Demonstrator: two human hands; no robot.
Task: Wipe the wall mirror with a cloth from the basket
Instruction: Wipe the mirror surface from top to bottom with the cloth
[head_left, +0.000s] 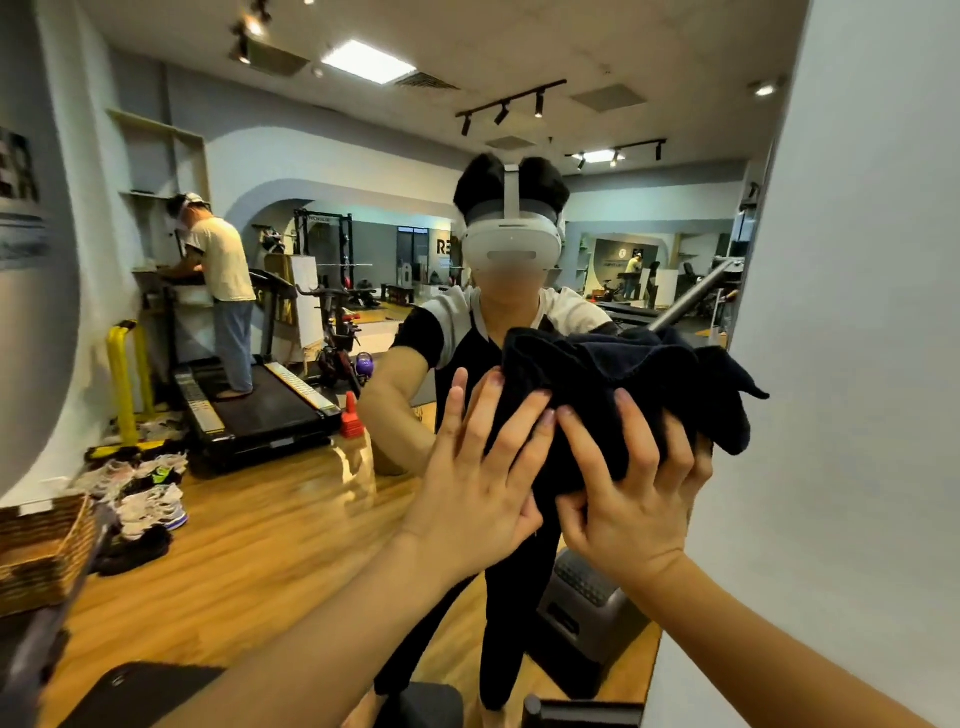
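- The right hand (631, 483) is gripping a bunched dark cloth (634, 384), fingers curled round its lower folds, and holding it up against the wall mirror (322, 270) near the glass's right edge.
- The left hand (478, 467) is lying flat with fingers straight, just beside the right hand, its fingertips touching the cloth's left side.
- The mirror's right edge is meeting a pale wall (857, 312) immediately right of the cloth, leaving little room that way; wide glass is lying open to the left and above.
- A wicker basket (44, 551) is sitting at the lower left, well apart from both hands.
- The glass is reflecting a gym: a treadmill (254, 410) with a person (221, 291) standing on it, and shoes (148, 493) lying on the wooden floor.
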